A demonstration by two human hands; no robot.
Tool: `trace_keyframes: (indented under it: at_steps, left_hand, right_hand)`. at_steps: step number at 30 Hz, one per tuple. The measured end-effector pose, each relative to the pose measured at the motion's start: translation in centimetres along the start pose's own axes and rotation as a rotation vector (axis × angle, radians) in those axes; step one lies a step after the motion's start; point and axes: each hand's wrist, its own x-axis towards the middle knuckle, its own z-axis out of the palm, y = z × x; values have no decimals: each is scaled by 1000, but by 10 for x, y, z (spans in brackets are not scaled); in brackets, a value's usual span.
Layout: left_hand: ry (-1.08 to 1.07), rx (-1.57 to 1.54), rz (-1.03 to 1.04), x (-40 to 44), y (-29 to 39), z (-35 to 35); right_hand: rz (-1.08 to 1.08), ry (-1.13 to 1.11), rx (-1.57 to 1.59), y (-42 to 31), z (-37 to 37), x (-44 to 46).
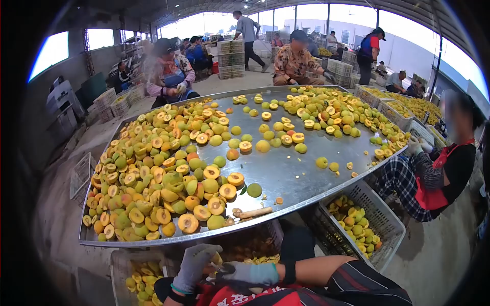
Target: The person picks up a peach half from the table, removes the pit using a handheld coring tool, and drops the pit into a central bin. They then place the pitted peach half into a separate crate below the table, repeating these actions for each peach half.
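Pale piece point(217, 258) in my left hand point(195, 266): partly hidden. Right hand point(247, 273): contents unclear. My red garment point(227, 297): cut off below.

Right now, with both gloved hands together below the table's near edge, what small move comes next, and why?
I'd probably ease the right hand back slightly to check the yellowish piece by the left hand: the two hands sit close together, partly hiding it, so its state is unclear.

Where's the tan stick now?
In the head view, lower centre: the tan stick lies along the near rim of the metal table, beside the left fruit heap.
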Motion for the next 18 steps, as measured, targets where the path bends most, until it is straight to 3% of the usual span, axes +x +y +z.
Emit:
trace_keyframes:
  at_steps: [2, 3, 5, 6, 7, 8, 9, 11, 12, 14, 15, 16, 17, 18]
  left_hand:
    - [28, 297, 296, 2, -6, -1]
    - [35, 299, 286, -2, -3, 1]
    - [88, -250, 43, -6, 9, 9]
    - [105, 88, 192, -7, 7, 9]
    - [119, 93, 185, -9, 5, 11]
    - [171, 37, 216, -11, 3, 14]
    - [223, -20, 251, -11, 1, 16]
    - [249, 2, 251, -12, 0, 15]
    - [246, 91, 299, -12, 3, 14]
    - [269, 206, 365, -13, 12, 15]
    - [296, 168, 303, -15, 12, 14]
    - [339, 202, 433, -9, 5, 14]
    - [381, 240, 566, -3, 2, 16]
    - [373, 237, 501, -6, 7, 19]
  right_hand:
    - [-13, -48, 86, -26, 2, -20]
    - [-27, -89, 177, -31, 4, -25]
    - [-41, -72, 157, -22, -2, -15]
    - [-387, -95, -49, -22, -5, -13]
    - [-732, -116, -251, -23, -7, -14]
    - [-515, -222, -279, -31, -15, -19]
    - [-514, -235, -274, -29, -14, -17]
    - [-230, -184, 74, -21, -9, -13]
    - [-350, -127, -28, -17, -4, -11]
    - [-395, -96, -29, -12, -3, -5]
    - [-438, -59, -34, -10, 0, -2]
    - [-532, -83, -127, -21, 0, -10]
    - [-150, -124, 223, -29, 2, -13]
    - [-114, -45, 65, -34, 2, -12]
